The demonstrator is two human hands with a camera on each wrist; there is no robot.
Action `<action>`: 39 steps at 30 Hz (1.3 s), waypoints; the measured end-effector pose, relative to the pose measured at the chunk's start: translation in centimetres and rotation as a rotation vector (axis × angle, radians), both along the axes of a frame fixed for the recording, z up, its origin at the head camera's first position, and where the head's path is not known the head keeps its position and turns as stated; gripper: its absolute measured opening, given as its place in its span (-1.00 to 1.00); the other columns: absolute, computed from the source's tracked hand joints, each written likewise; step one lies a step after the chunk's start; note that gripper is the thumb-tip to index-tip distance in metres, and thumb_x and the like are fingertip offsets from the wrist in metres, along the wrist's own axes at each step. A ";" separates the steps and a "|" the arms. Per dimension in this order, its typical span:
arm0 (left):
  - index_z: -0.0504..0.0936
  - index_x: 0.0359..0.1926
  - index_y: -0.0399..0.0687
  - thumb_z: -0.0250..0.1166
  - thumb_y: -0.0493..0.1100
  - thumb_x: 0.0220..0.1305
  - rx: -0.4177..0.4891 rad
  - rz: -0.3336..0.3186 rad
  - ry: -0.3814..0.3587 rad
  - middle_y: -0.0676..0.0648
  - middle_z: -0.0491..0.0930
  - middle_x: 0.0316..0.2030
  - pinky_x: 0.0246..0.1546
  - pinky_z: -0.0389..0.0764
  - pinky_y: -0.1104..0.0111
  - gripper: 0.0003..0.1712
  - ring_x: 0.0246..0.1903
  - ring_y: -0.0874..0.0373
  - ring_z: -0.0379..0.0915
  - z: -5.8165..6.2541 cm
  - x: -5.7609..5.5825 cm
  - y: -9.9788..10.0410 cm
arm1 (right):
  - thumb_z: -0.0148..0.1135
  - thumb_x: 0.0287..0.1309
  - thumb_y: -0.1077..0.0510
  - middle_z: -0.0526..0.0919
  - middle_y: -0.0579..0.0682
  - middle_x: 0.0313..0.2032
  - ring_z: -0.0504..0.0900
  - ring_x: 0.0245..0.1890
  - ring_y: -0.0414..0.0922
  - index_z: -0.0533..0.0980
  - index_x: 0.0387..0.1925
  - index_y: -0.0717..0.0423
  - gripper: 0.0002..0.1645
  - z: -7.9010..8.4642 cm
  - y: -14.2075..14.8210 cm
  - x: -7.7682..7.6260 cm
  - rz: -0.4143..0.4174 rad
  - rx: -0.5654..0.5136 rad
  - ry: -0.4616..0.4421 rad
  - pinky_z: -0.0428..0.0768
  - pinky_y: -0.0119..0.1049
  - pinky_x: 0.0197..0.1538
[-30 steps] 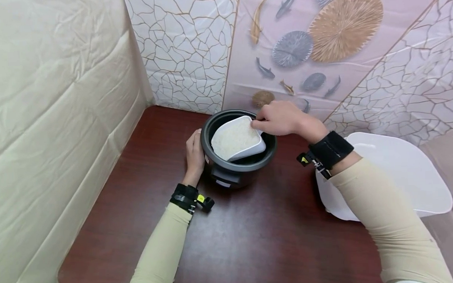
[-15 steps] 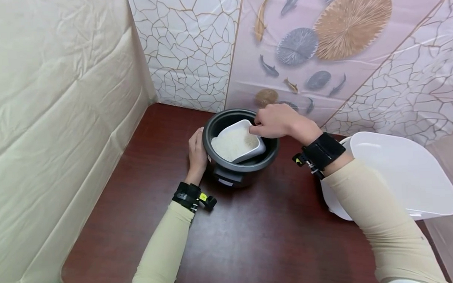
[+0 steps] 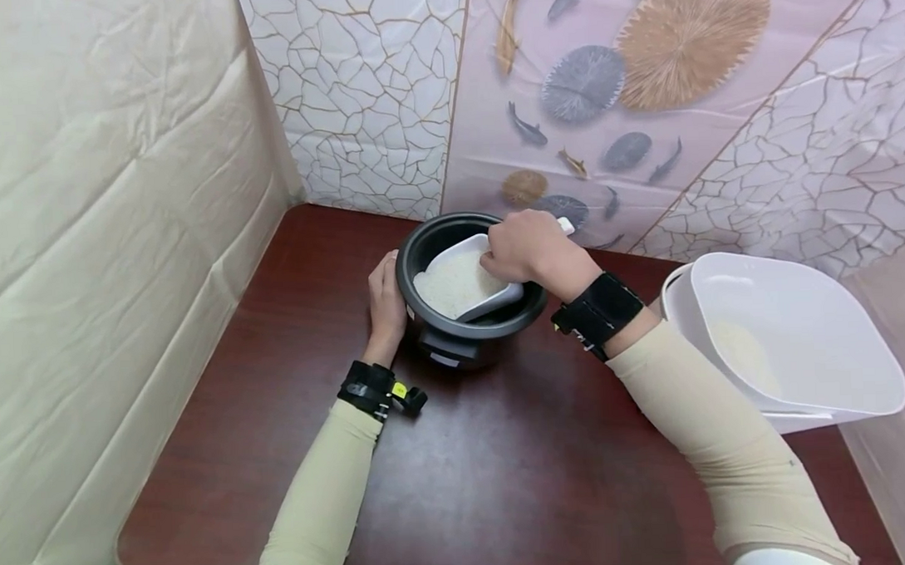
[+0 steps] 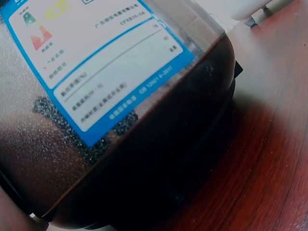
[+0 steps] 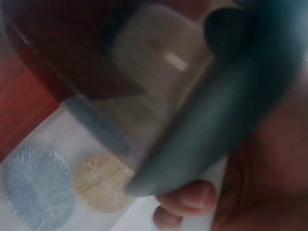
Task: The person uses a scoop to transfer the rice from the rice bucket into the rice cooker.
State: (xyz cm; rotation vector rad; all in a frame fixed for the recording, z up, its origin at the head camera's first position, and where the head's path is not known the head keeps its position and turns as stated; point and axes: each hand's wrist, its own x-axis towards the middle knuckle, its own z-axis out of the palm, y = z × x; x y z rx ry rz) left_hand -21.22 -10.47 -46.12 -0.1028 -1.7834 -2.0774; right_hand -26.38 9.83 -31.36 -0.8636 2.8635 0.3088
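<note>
In the head view a dark rice cooker (image 3: 454, 326) with no lid on stands near the back of the table. A white scoop (image 3: 507, 296) heaped with white rice (image 3: 454, 284) lies tilted inside its mouth. My right hand (image 3: 528, 248) grips the scoop's handle, whose white end sticks out beyond the fist. Against the cooker's left wall, my left hand (image 3: 386, 306) holds it with curved fingers; the thumb is hidden. The left wrist view has the cooker's side with a blue-edged label (image 4: 110, 67). Blurred right fingers (image 5: 187, 199) show in the right wrist view.
On the right stands a white container (image 3: 813, 328), with some rice (image 3: 743, 355) in it. The reddish-brown table (image 3: 549, 479) meets a patterned wall covering (image 3: 371, 94) at the back and a cream padded wall (image 3: 122, 244) at left.
My right hand has turned and shifted left over the cooker, with the scoop sinking lower toward its left rim. Rice in the white container has come into view. The left hand stays put.
</note>
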 end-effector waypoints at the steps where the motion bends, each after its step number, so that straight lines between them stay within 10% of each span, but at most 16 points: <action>1: 0.58 -0.31 -0.30 -0.11 -0.17 0.71 0.000 0.000 -0.005 0.07 0.39 -0.55 -0.22 0.40 0.33 -0.54 -0.47 0.15 0.30 0.0 0.0 0.0 | 0.09 0.41 -0.07 0.58 0.07 -0.52 0.60 -0.41 0.09 0.53 -0.61 0.04 -0.52 -0.3 0.1 0.1 0.000 -0.013 0.028 0.62 0.11 -0.24; 12: 0.65 -0.22 -0.32 -0.11 -0.16 0.70 -0.003 0.023 -0.023 -0.02 0.53 -0.44 -0.13 0.45 0.34 -0.53 -0.36 0.19 0.40 0.3 0.0 0.3 | 0.03 0.32 -0.01 0.22 -0.08 -0.74 0.41 -0.66 0.07 0.28 -0.83 -0.02 -0.43 -2.7 1.3 0.7 0.026 -0.142 0.281 0.39 -0.03 -0.56; 24: 0.52 -0.33 -0.38 -0.10 -0.14 0.72 -0.009 0.000 -0.005 0.04 0.36 -0.55 -0.23 0.38 0.32 -0.51 -0.47 0.14 0.28 0.5 0.2 0.3 | 0.00 0.31 0.00 0.23 -0.08 -0.76 0.40 -0.68 0.05 0.30 -0.85 -0.03 -0.43 -2.9 1.5 0.8 0.031 -0.169 0.295 0.37 -0.04 -0.57; 30: 0.48 -0.42 -0.16 -0.07 -0.04 0.73 0.014 0.016 0.001 0.03 0.29 -0.58 -0.30 0.33 0.33 -0.50 -0.51 0.12 0.23 -1.6 -1.0 0.2 | -0.02 0.32 0.01 0.18 -0.09 -0.75 0.36 -0.69 0.05 0.29 -0.86 -0.02 -0.41 -3.2 1.4 0.8 0.035 -0.184 0.289 0.30 -0.08 -0.57; 39: 0.71 0.05 -0.29 -0.14 -0.19 0.71 -0.042 -0.012 0.017 -0.16 0.71 -0.08 0.12 0.52 0.26 -0.53 -0.08 0.12 0.58 0.3 0.2 0.2 | 0.01 0.30 -0.04 0.17 -0.11 -0.75 0.40 -0.68 0.05 0.25 -0.86 -0.04 -0.41 -3.0 2.0 0.6 0.025 -0.164 0.279 0.37 -0.03 -0.58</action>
